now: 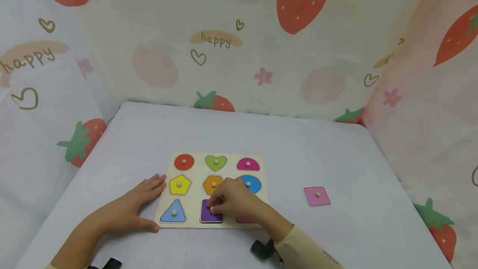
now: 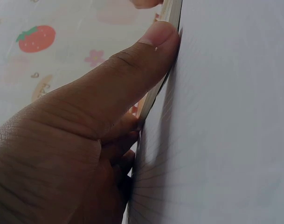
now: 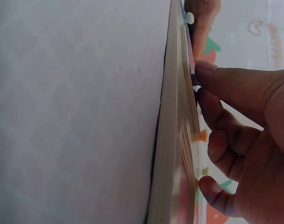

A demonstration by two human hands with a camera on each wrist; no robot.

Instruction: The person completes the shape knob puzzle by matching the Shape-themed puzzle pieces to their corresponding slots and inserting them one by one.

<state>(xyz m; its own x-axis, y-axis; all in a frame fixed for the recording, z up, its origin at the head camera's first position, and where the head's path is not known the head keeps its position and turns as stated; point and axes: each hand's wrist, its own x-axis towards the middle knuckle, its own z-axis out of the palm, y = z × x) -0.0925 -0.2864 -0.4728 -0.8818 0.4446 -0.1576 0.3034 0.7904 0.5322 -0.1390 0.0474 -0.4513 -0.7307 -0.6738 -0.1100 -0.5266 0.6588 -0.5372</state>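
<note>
A wooden shape puzzle board (image 1: 196, 202) lies on the white table. My right hand (image 1: 237, 198) pinches the small knob of the purple square (image 1: 209, 215) between thumb and forefinger. That square sits in or just over its recess in the front row; how deep, I cannot tell. In the right wrist view the thumb (image 3: 239, 86) meets the fingertip at the knob. My left hand (image 1: 130, 206) rests with straight fingers along the board's left edge. Its thumb (image 2: 142, 58) touches the board's edge. A pink parallelogram piece (image 1: 311, 198) lies apart on the table to the right.
Other knobbed pieces sit on the board, among them a light blue triangle (image 1: 175, 216), an orange hexagon (image 1: 207, 185) and a blue oval (image 1: 255, 184). A pink recess (image 1: 246, 220) shows partly under my right wrist. Strawberry-print cloth (image 1: 224, 11) walls the table's back and sides.
</note>
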